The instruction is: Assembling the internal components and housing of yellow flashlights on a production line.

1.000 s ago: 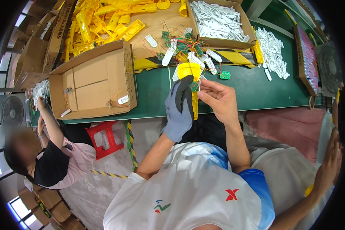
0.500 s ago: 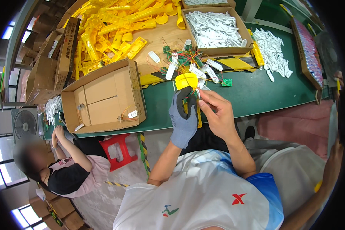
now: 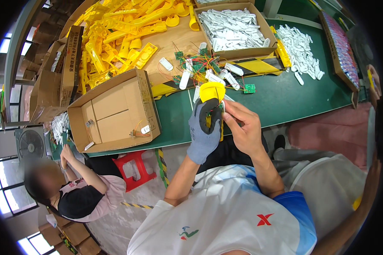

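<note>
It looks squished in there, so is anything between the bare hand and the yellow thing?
Yes: the gloved left hand wraps the yellow part, partly covering it, and a thin white piece shows at the right hand's fingertips. Nothing else visible.

I can slide the right hand (image 3: 244, 125) rightward over bare green tabletop (image 3: 293, 100); straight ahead, tangled circuit boards (image 3: 198, 66) and, beyond them, a box of white parts (image 3: 244, 53) block me. Left of the gloved left hand (image 3: 204, 132), I have a narrow gap before the open carton (image 3: 151, 106).
</note>
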Demonstrator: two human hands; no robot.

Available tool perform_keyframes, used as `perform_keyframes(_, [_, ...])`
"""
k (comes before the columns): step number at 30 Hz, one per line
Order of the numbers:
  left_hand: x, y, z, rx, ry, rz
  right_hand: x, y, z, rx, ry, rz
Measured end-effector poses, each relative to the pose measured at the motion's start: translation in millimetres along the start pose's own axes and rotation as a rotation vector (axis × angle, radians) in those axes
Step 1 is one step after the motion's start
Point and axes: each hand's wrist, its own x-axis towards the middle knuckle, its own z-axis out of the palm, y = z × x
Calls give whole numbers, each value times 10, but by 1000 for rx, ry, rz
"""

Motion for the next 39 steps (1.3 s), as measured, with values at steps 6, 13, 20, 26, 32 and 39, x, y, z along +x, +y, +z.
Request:
perform_keyframes(6, [-24,-56,51,-159,-19,-55,-44,9,-11,23,42,32])
perform_keyframes(13, [40,10,62,-106,-37,-59,-2,9,-45,-294,63,-247])
perform_keyframes(20, [96,58,90,-54,-105,42,23,-5,-143,-321,78,-287])
perform_keyframes(26, [6,177,416,-616,-117,-286,77,-105,-343,-498,96,-294])
perform_keyframes(32, [-410,-317,264,63,-540,-301,296,-167,-1074,-798,-130,89])
perform_keyframes(39, [227,795,-835,-151,-528,-230,1210,414,-2406,-1148,597,-14])
